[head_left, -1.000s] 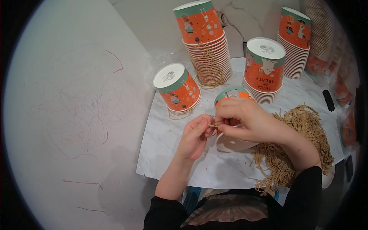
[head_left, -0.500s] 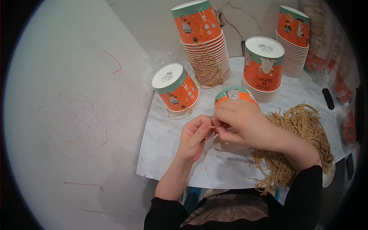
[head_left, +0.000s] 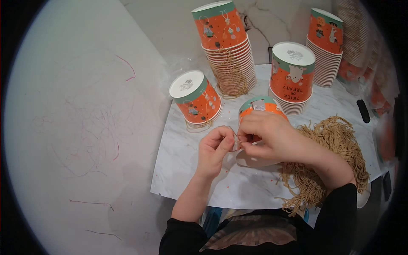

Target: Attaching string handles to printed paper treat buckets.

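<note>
Both hands meet over the table, with a thin tan cord (head_left: pixel 237 141) stretched between their fingertips. My left hand (head_left: pixel 215 149) is closed, thumb and forefinger pinching the cord. My right hand (head_left: pixel 272 135) pinches it too, and its back covers much of an orange-and-green paper cup (head_left: pixel 258 103). The white rim (head_left: pixel 257 160) of that cup shows below the hand; whether cord passes through the cup is hidden. Beside my right forearm lies a big tangled bundle of tan cords (head_left: pixel 335 142).
An upside-down cup (head_left: pixel 196 97) with cord at its rim stands left. Behind are a tall cup stack (head_left: pixel 231 63) draped with cord, a shorter stack (head_left: pixel 293 78) and another stack (head_left: pixel 325 49). Bagged cups (head_left: pixel 357 38) and a black object (head_left: pixel 363 111) sit right. A scribbled white wall (head_left: pixel 85 127) borders the left.
The fingertips have drawn slightly apart, and a small loop of cord now shows between them. The cups and the cord bundle stay where they were.
</note>
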The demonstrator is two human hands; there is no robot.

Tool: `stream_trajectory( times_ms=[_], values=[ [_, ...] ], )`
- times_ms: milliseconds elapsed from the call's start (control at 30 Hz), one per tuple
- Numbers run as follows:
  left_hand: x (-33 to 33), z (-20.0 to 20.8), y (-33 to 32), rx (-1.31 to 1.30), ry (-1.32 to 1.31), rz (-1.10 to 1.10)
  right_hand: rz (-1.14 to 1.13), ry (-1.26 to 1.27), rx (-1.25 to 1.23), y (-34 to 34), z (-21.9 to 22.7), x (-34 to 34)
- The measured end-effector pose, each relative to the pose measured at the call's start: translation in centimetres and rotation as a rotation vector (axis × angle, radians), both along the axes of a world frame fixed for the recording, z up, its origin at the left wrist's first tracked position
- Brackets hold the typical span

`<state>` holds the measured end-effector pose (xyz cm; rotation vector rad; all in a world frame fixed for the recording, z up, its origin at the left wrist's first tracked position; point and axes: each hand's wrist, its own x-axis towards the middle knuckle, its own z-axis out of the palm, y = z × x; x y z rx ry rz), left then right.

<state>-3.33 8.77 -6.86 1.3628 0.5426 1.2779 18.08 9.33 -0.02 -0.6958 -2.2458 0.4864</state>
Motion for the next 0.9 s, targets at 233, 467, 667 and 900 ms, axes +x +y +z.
stream_trajectory(
  times_ms=[233,467,667,900],
  values=[
    [0.3,0.8,-0.3,0.334,0.082,0.415,0.045,0.047,-0.284,0.1,1.2,1.0],
    [1.2,0.6,-0.4,0.539,0.157,0.462,0.035,0.022,-0.238,-0.3,1.5,1.1],
    [0.3,1.5,0.1,0.809,0.156,0.598,0.0,-0.059,-0.265,-1.1,2.9,0.6],
    [0.6,0.9,0.2,0.718,0.07,0.58,0.109,0.081,-0.318,-0.9,1.7,0.0]
  ],
)
